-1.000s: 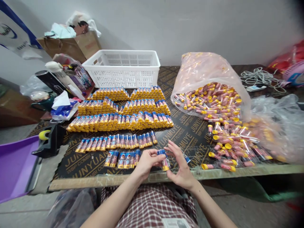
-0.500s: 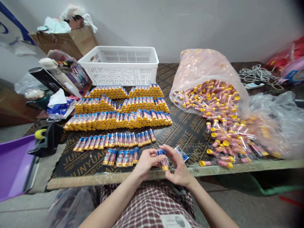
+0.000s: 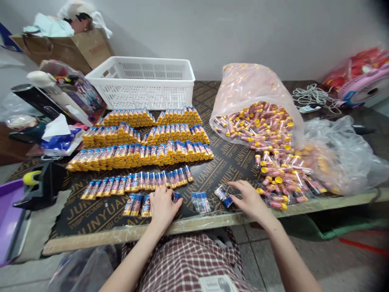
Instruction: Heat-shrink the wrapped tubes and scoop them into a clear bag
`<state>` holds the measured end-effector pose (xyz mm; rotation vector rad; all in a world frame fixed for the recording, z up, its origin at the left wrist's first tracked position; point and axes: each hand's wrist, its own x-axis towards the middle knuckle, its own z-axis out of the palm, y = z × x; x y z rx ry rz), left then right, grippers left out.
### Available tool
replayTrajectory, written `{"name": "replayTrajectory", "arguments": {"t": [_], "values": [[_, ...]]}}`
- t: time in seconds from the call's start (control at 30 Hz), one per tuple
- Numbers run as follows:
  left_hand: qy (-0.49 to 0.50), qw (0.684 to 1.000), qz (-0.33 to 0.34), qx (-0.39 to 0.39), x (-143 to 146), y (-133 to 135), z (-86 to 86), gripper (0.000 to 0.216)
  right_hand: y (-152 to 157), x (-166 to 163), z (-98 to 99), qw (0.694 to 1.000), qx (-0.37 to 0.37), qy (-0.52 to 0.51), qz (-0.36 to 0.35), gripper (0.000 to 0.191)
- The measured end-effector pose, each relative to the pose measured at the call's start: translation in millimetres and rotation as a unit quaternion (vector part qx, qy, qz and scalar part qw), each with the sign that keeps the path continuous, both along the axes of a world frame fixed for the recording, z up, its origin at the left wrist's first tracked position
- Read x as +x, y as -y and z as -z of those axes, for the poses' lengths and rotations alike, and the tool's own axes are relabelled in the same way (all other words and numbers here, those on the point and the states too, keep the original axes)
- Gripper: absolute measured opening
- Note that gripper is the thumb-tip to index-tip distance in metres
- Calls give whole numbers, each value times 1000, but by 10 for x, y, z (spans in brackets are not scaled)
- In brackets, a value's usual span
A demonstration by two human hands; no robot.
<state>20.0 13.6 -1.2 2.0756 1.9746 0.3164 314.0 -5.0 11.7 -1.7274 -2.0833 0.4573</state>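
My left hand (image 3: 165,206) is over the front row of small tubes (image 3: 136,205), with yellow and blue ends and printed blue wraps. Its fingers bend over several tubes and the thumb sits at the row's right side; the hand hides most of what it grips. My right hand (image 3: 249,201) has thumb and fingers apart, beside a small stack of printed blue-and-white film sleeves (image 3: 223,195). Whether its fingertips touch the stack is unclear. Between the hands lie clear bluish film sleeves (image 3: 200,202). Behind my left hand runs a longer row of wrapped tubes (image 3: 139,181).
Stacked wrapped tubes (image 3: 139,156) stand before a white basket (image 3: 142,87). At right, a plastic bag (image 3: 255,83) spills yellow-capped pink tubes (image 3: 273,178). A tape dispenser (image 3: 45,186), bottles (image 3: 48,89), a cable (image 3: 316,99) and a pink fan (image 3: 361,87) surround the work area.
The hands have moved apart: the left went left onto the front row, and the right went right to the film sleeves. The wrapped tube held between them is gone from there. The view has shifted.
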Motion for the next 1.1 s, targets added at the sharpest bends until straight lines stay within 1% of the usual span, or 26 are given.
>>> {"name": "replayTrajectory", "arguments": {"t": [0.03, 0.1, 0.17, 0.23, 0.27, 0.3, 0.37, 0.47, 0.57, 0.63, 0.7, 0.77, 0.8, 0.97, 1.03, 1.1], "values": [[-41, 999, 1, 18, -17, 19, 4, 27, 12, 153, 17, 998, -31, 63, 1, 29], [-72, 996, 13, 49, 23, 55, 7, 32, 51, 384, 39, 981, -95, 170, 9, 25], [-55, 995, 69, 51, 159, 67, 16, 23, 83, 493, 45, 962, -146, 231, 22, 23], [-26, 990, 139, 18, 347, 47, 42, 15, 89, 497, 41, 948, -185, 256, 31, 22], [-18, 987, 160, -7, 441, 26, 60, 13, 82, 478, 38, 944, -198, 263, 33, 22], [-17, 985, 169, -32, 525, 1, 81, 12, 72, 455, 36, 939, -208, 271, 36, 22], [-21, 984, 164, -68, 645, -49, 124, 15, 52, 422, 36, 933, -216, 285, 44, 20], [7, 983, 159, -85, 693, -93, 173, 13, 44, 455, 65, 935, -209, 283, 38, 13], [45, 983, 154, -91, 661, -81, 189, 6, 52, 556, 141, 957, -172, 233, 25, 6], [60, 983, 145, -91, 637, -59, 188, 3, 49, 604, 192, 978, -106, 175, 38, 14], [72, 984, 138, -86, 622, -40, 184, 3, 37, 595, 211, 993, -17, 103, 62, 26], [79, 984, 136, -80, 611, -32, 178, 3, 25, 519, 179, 995, 47, 32, 81, 33], [79, 984, 137, -81, 605, -33, 173, 2, 22, 458, 145, 994, 62, -1, 86, 33], [42, 982, 155, -96, 576, -38, 155, 11, 45, 75, -51, 981, 70, -155, 98, 26], [27, 982, 162, -95, 567, -24, 158, 11, 64, -60, -70, 970, 59, -208, 111, 24], [29, 983, 167, -74, 559, 0, 160, 10, 83, -172, -48, 956, 39, -264, 123, 24]]}}
